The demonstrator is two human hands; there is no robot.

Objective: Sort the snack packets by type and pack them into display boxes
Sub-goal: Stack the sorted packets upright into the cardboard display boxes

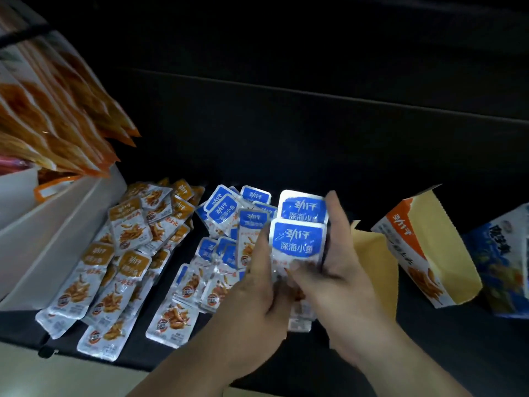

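Note:
Both my hands hold a stack of blue-labelled snack packets [297, 239] above the dark table. My left hand [257, 293] grips the stack's left edge, and my right hand [340, 265] wraps its right side with the thumb across the front. A heap of loose blue-labelled packets [226, 242] lies just left of the stack. Further left lies a heap of orange-labelled packets [126, 253]. An open orange display box [423, 250] lies on its side to the right, with a blue display box [503, 265] beyond it at the frame's edge.
White cardboard boxes [43, 224] stand at the left, with large orange snack bags [57, 110] leaning above them. The dark table [286, 138] stretches back behind the heaps. Its front edge runs near my forearms.

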